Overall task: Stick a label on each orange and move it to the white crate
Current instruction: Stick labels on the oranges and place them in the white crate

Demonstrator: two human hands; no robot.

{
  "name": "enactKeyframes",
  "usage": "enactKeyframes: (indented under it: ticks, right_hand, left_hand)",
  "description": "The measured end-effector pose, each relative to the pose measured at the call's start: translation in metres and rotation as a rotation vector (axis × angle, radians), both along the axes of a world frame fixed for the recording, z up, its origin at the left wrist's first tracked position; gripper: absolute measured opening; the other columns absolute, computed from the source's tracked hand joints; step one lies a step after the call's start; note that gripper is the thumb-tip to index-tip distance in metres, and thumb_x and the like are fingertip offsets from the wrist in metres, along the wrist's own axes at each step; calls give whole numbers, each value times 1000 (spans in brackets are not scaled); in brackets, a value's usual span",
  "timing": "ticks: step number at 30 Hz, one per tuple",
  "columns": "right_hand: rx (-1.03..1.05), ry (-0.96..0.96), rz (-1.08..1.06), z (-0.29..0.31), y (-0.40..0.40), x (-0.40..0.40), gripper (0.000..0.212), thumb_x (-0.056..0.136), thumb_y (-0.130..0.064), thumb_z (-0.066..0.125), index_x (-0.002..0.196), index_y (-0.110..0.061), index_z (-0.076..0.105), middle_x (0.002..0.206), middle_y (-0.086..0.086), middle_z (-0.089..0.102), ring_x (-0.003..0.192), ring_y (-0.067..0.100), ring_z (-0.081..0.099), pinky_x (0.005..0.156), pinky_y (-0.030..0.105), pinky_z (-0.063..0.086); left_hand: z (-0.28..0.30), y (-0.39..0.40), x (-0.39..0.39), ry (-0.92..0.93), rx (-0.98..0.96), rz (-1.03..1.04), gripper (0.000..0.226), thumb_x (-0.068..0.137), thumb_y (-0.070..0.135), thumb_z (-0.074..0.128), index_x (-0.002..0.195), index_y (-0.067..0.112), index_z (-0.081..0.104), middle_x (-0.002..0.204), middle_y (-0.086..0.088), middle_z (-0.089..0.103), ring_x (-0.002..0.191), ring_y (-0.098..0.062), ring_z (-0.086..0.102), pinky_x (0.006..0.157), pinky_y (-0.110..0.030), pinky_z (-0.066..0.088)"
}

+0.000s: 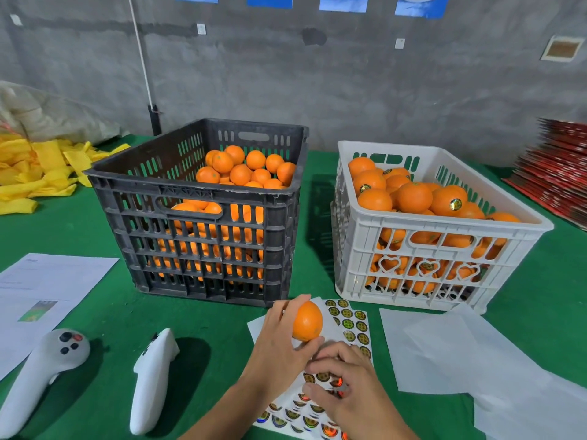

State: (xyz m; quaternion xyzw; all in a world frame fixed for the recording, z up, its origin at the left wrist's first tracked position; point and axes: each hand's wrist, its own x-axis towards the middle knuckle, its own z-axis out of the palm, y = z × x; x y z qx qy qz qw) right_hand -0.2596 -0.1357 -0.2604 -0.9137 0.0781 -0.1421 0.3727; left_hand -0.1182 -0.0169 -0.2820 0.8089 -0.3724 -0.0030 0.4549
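Note:
My left hand (279, 341) grips one orange (307, 321) just above the sticker sheet (349, 325) at the table's near edge. My right hand (346, 389) rests on the same sheet with curled fingers over the round gold labels; whether a label is pinched I cannot tell. The black crate (203, 236) in the middle holds several unlabelled oranges. To its right the white crate (413, 249) is nearly full of oranges, some showing gold labels (456, 203).
Two white controllers (44, 369) (152, 379) lie on the green cloth at the near left. A printed paper (47, 290) sits at left, white backing sheets (460, 350) at right. Yellow foam nets (38, 169) are piled far left, red cartons (559, 173) far right.

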Motion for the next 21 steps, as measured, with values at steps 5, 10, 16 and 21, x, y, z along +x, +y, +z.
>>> enactKeyframes:
  ticks: [5, 10, 16, 21]
  right_hand:
    - [-72, -30, -71, 3, 9, -2, 28, 82, -61, 71, 99, -39, 74, 109, -22, 57, 113, 3, 48, 98, 19, 34]
    - [-369, -51, -142, 2, 14, -1, 53, 77, -75, 63, 104, -30, 73, 106, -16, 54, 99, 11, 53, 87, 29, 48]
    - [-531, -83, -174, 5, 18, -3, 33, 82, -54, 65, 97, -28, 80, 112, -9, 69, 100, 17, 62, 84, 33, 58]
    - [-423, -56, -168, 5, 16, -7, 23, 85, -44, 74, 102, -31, 81, 121, -15, 69, 110, 11, 59, 92, 27, 52]
  left_hand:
    - [5, 2, -3, 1, 31, -8, 69, 93, 48, 71, 148, 52, 30, 136, 16, 34, 122, -8, 45, 101, -28, 46]
    - [12, 3, -5, -44, 107, 25, 71, 94, 41, 74, 152, 37, 34, 140, 8, 35, 123, -13, 46, 103, -28, 44]
    - [14, 8, -16, -46, 134, 129, 70, 95, 40, 71, 153, 28, 32, 138, 2, 36, 120, -16, 43, 95, -28, 46]
    - [13, 10, -19, -46, 119, 148, 70, 95, 38, 71, 151, 29, 29, 135, 3, 37, 119, -14, 41, 91, -24, 41]
